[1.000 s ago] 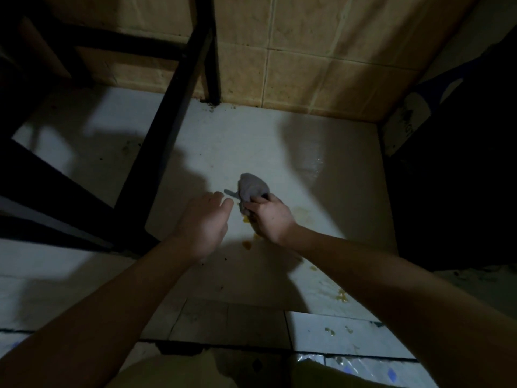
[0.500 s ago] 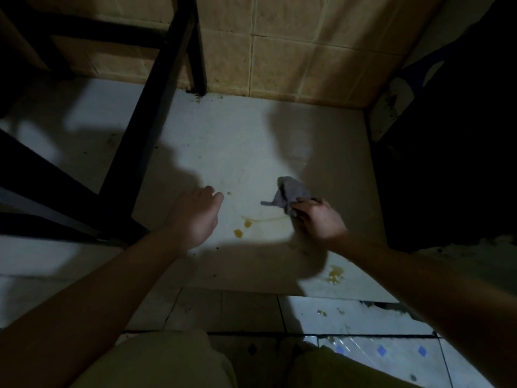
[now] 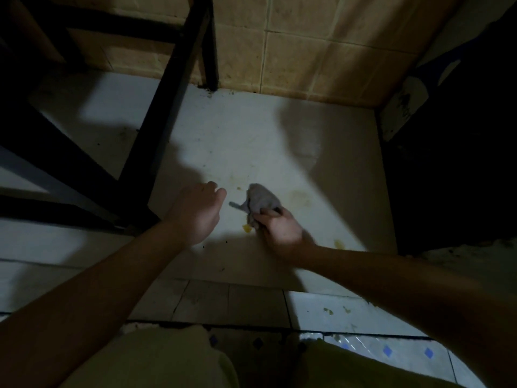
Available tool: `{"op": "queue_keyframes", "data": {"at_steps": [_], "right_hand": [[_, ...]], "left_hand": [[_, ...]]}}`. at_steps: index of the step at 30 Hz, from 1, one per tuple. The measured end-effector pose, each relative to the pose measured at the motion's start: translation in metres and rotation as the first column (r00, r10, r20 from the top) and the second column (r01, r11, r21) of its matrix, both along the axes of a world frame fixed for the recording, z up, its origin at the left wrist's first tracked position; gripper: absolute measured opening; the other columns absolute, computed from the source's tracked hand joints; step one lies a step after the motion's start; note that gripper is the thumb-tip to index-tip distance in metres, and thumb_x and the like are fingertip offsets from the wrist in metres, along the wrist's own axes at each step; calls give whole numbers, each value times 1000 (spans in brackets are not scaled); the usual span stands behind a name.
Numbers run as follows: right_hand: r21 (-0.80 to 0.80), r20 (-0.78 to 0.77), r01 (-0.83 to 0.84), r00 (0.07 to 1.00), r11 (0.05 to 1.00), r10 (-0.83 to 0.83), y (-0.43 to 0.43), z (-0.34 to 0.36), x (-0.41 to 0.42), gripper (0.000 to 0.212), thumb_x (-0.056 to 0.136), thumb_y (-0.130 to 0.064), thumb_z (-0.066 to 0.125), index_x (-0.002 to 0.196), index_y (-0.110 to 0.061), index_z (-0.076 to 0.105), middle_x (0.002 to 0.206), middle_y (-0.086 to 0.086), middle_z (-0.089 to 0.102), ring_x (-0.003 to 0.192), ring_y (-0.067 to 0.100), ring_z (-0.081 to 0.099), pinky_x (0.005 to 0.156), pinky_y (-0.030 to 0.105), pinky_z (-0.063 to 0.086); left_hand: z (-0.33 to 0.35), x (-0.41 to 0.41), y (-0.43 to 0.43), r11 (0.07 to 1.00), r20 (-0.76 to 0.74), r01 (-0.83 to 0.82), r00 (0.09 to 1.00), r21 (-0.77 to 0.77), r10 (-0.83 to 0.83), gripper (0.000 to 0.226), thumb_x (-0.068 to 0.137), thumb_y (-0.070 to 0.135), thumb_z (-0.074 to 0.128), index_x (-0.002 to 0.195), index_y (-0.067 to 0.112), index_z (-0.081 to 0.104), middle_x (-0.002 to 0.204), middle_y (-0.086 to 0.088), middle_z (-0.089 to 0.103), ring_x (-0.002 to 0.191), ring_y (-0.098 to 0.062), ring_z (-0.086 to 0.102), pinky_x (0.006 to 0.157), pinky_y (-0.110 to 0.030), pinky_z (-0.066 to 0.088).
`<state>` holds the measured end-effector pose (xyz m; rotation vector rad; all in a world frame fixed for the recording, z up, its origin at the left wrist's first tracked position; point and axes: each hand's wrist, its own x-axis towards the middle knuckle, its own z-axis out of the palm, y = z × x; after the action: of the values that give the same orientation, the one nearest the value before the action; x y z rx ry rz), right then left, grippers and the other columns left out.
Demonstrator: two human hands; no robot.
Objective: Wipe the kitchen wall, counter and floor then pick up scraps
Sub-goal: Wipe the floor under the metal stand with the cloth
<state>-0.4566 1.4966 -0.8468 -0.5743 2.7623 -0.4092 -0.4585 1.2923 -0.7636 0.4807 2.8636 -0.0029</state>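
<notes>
My right hand (image 3: 279, 229) grips a bunched grey cloth (image 3: 261, 201) pressed on the pale floor (image 3: 251, 141). My left hand (image 3: 197, 212) rests just left of the cloth with its fingers loosely curled and nothing in it. Small yellow scraps lie on the floor: one (image 3: 246, 228) beside the cloth's near edge, one (image 3: 339, 243) right of my wrist, a tiny one (image 3: 238, 188) ahead of my left fingers. A faint yellowish smear (image 3: 300, 198) marks the floor right of the cloth.
Black furniture legs (image 3: 156, 130) stand at the left and meet the floor near my left arm. A tan tiled wall (image 3: 307, 46) closes the far side. A dark object (image 3: 447, 163) fills the right. Patterned tiles (image 3: 363, 312) with crumbs lie near my knees.
My right hand has swept the cloth back to the left, toward my left hand, after swinging out to the right half a second ago. My left hand has stayed put.
</notes>
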Motion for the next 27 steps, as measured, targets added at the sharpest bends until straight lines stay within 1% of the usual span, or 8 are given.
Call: {"op": "queue_keyframes", "data": {"at_steps": [3, 6, 8, 11, 17, 19, 23, 27], "right_hand": [[32, 27, -200, 980, 979, 200, -26, 1, 14, 39, 100, -22, 39, 138, -21, 44, 147, 8, 37, 135, 31, 30, 104, 33, 25], [89, -123, -288, 947, 953, 298, -27, 7, 25, 41, 101, -19, 35, 141, -26, 41, 148, 4, 40, 133, 36, 36, 90, 36, 44], [107, -65, -342, 934, 933, 350, -22, 8, 17, 42, 101, -18, 34, 143, -24, 37, 149, 6, 36, 135, 37, 31, 90, 40, 45], [83, 12, -221, 975, 972, 221, -15, 9, -8, 40, 99, -25, 39, 140, -21, 41, 149, 4, 35, 135, 31, 30, 100, 38, 37], [-35, -99, 205, 973, 978, -207, 13, 18, -67, 34, 92, -14, 47, 122, -25, 58, 120, 9, 62, 106, 35, 53, 82, 38, 48], [-51, -92, 245, 964, 968, -249, 7, 17, -75, 37, 91, -10, 47, 122, -25, 58, 119, 9, 63, 107, 34, 54, 83, 38, 49], [5, -115, 14, 993, 1000, -14, -19, 14, -70, 37, 92, -14, 47, 127, -23, 55, 127, 9, 57, 117, 33, 48, 93, 42, 48], [78, -168, -226, 957, 971, 237, -35, 15, -57, 29, 95, -21, 45, 122, -22, 55, 124, 6, 54, 113, 34, 45, 81, 45, 51]], "left_hand": [[0, 0, -3, 1000, -13, -17, 1000, 7, 17, 30, 93, 18, 47, 122, 10, 49, 121, -12, 51, 108, -31, 51, 89, -42, 44], [0, 0, -4, 1000, -2, -20, 1000, 20, 20, 32, 93, 17, 47, 123, 9, 48, 123, -12, 50, 110, -31, 49, 91, -42, 42], [1, 2, -3, 1000, 4, -24, 1000, 18, 24, 33, 93, 17, 47, 125, 8, 47, 124, -13, 49, 110, -32, 49, 91, -43, 42], [2, 6, 0, 1000, -20, -21, 1000, 18, 21, 32, 92, 16, 46, 123, 8, 49, 122, -14, 51, 108, -32, 50, 89, -42, 43], [-2, 19, -2, 998, -6, 8, 1000, -66, -9, 30, 91, 16, 45, 121, 13, 49, 124, -9, 49, 110, -27, 48, 91, -38, 41], [-3, 23, -5, 996, -15, 27, 999, -82, -29, 30, 91, 14, 44, 120, 12, 49, 127, -10, 47, 111, -27, 46, 92, -38, 41], [-4, 27, -5, 993, -39, 36, 998, -115, -40, 33, 91, 12, 46, 124, 13, 46, 137, -12, 41, 121, -29, 41, 98, -39, 40], [1, 25, -3, 997, -47, -5, 999, -79, 1, 35, 93, 14, 45, 127, 11, 45, 138, -15, 40, 122, -31, 41, 99, -42, 39]]}}
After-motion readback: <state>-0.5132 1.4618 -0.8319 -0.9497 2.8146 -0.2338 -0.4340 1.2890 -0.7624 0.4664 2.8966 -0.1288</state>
